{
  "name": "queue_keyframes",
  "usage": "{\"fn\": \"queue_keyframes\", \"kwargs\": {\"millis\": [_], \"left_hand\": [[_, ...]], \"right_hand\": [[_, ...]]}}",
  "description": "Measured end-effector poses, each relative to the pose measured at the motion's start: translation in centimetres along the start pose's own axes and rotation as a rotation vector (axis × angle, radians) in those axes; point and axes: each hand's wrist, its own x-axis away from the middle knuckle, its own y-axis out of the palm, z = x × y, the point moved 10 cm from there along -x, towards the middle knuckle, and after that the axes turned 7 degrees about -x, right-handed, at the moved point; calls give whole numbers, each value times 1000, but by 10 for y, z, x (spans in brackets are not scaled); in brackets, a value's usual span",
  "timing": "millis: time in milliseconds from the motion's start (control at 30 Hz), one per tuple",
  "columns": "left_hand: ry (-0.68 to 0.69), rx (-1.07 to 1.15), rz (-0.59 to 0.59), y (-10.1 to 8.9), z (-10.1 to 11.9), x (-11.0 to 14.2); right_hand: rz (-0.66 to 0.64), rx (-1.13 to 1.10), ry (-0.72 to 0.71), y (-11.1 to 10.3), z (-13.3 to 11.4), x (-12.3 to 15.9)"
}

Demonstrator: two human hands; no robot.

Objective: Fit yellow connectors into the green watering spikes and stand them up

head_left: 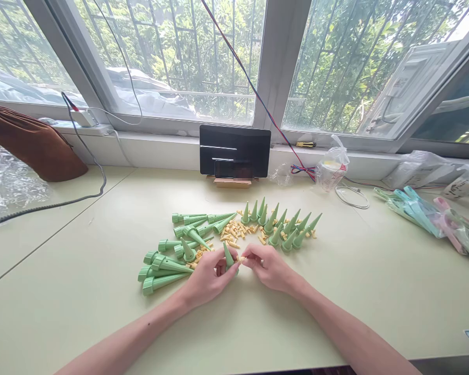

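Note:
My left hand [210, 276] is closed around a green plastic cone spike [228, 256], its tip pointing up. Against the spike's right side, my right hand [269, 266] pinches a small yellow plastic piece [241, 259], partly hidden by the fingertips. Beyond both hands lies a pile of small yellow pieces [231, 232]. Left of it, several green spikes [166, 264] lie on their sides, while one spike [187, 252] stands upright among them. To the right of the pile, several green spikes [273, 221] stand with tips up, some with yellow pieces near them.
A black tablet [235, 148] leans on a stand at the back of the table [101, 307]. Rightward are a plastic cup in a bag [332, 169], a coiled cable [352, 198] and bagged strips [422, 213]. A brown pouch [35, 146] and black cable [96, 195] lie left.

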Motion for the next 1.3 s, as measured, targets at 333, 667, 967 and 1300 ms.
{"fn": "queue_keyframes", "kwargs": {"millis": [333,667,967,1300], "left_hand": [[-69,-87,148,-18,-4,-4],[-77,-22,210,-22,-9,-1],[19,-148,126,-13,0,-4],[106,-193,60,-4,7,-4]], "right_hand": [[128,17,16,-8,-1,-3],[149,39,29,-10,1,-2],[166,-4,-18,-11,-8,2],[123,-1,-95,-1,-15,2]]}}
